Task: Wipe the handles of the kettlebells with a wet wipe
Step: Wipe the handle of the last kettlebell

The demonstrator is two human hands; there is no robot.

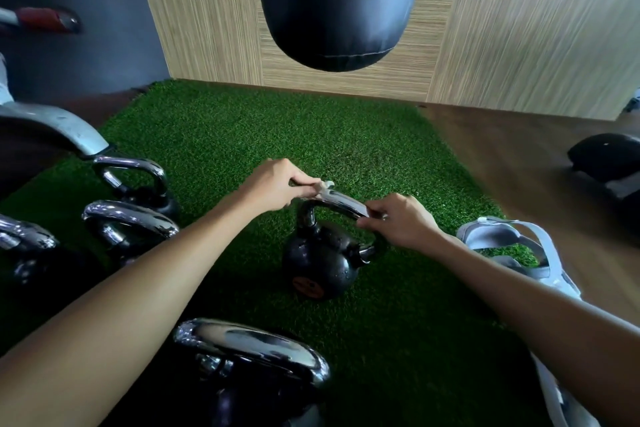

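Head view: kettlebell [320,262] standing mid-turf [346,135].
Left hand [277,185], right hand [398,222]: pinching wet wipe [341,199] ends, stretching it across the handle [311,210] for wiping.

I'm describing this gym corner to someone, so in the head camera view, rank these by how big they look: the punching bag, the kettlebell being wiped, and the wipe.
1. Punching bag, largest though cut off at the top.
2. Kettlebell being wiped.
3. Wipe, a thin strip stretched over the handle between the left hand and right hand.
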